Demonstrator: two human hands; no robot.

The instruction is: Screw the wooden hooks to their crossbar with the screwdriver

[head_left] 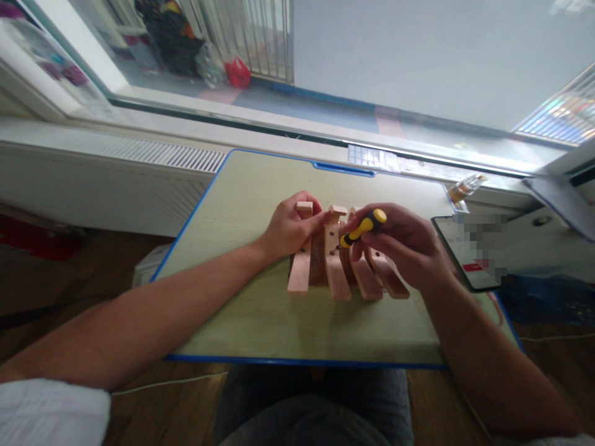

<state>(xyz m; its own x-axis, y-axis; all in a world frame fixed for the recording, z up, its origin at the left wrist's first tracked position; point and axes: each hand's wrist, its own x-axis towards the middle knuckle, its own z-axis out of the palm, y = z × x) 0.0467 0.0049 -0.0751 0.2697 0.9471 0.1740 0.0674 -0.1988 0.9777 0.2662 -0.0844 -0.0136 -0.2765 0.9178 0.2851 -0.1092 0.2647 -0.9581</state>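
Note:
A wooden assembly of several upright curved slats [338, 272] stands in the middle of a small desk [260, 316]. My left hand [290, 226] grips the top of the leftmost slats, fingers curled round them, index finger stretched toward the middle slat. My right hand [403, 244] is closed on a short screwdriver with a yellow and black handle [363, 228]. The tool's tip points left at the upper part of a middle slat; the tip itself is hidden between my hand and the wood.
A phone or tablet [465, 251] lies at the desk's right edge. A small clear bottle [466, 186] rests on the window sill beyond. A radiator grille [139, 152] and a large window run along the back. My legs show under the near desk edge.

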